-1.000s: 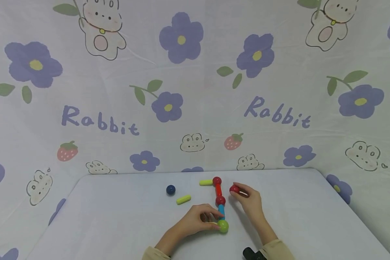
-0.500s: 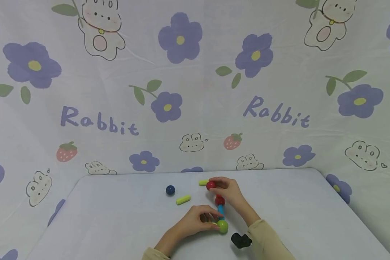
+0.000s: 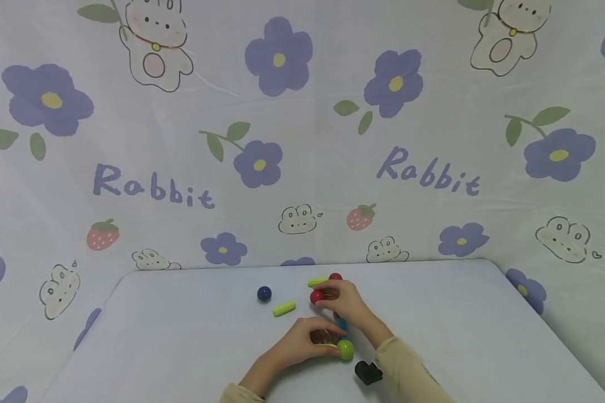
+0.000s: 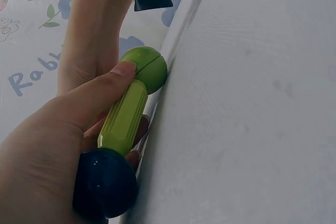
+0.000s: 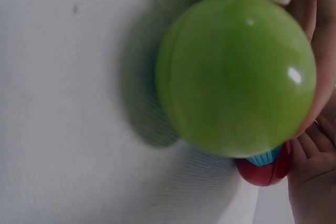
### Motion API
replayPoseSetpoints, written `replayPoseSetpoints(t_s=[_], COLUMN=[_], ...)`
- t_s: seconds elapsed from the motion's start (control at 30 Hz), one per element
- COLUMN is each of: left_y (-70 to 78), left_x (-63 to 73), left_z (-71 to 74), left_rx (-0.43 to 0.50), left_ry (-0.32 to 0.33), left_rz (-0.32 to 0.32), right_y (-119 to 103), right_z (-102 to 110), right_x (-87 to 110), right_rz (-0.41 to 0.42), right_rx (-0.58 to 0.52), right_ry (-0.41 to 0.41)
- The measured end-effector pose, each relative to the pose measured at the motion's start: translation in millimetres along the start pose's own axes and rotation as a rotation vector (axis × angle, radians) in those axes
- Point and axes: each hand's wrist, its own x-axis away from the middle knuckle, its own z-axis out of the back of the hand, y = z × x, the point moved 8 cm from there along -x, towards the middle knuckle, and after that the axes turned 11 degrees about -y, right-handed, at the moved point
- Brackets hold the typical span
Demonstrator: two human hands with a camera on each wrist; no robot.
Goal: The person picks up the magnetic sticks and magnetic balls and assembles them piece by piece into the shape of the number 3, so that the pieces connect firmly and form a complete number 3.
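My left hand (image 3: pixel 302 338) holds the near end of a ball-and-stick toy chain, with the thumb on its green ball (image 3: pixel 345 350). In the left wrist view a yellow-green stick (image 4: pixel 123 119) joins this ball to a dark blue ball (image 4: pixel 105 184) beside the palm. A blue stick (image 3: pixel 341 327) runs away from the green ball. My right hand (image 3: pixel 350 305) pinches a loose red ball (image 3: pixel 316 296) left of the chain and hides its middle. At the far end another red ball (image 3: pixel 335 277) meets a yellow stick (image 3: pixel 317 282) pointing left.
On the white table (image 3: pixel 181 347), a separate dark blue ball (image 3: pixel 264 294) and a loose yellow stick (image 3: pixel 284 308) lie left of the chain. A black device (image 3: pixel 368 373) shows by the right sleeve. A patterned cloth (image 3: pixel 312 140) hangs behind the table.
My right hand has carried the loose red ball from the chain's right side across to its left, then a little nearer. My left hand stays at the green ball.
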Motion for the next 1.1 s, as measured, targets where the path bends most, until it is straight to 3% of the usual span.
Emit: replayPoseSetpoints(t_s=[0.17,0.3,0.7,0.8,0.97,1.1], left_y=[-3.7,5.6,9.4,7.8,-9.7,-28.4], left_x=[-0.3,-0.5,0.1,-0.9,-3.5,-4.4], left_z=[-1.6,1.8,2.7,2.8,0.8,7.2], left_rx=[-0.007,0.017,0.008,0.031,0.035,-0.001], left_ry=[-0.001,-0.006,-0.001,-0.005,0.008,0.087], left_rz=[-0.005,-0.014,-0.007,0.004,0.005,0.050], right_y=[-3,-15,1,2,4,9], right_z=[-2,-2,-6,0,18,29], right_x=[-1.2,-0.3,-5.9,-3.4,9.4,24.1], right_rz=[0.013,0.026,-0.001,0.003,0.067,0.097], right_rx=[0.011,0.017,0.078,0.094,0.050,-0.062], right_ry=[-0.034,-0.069,-0.100,-0.042,0.174,0.289])
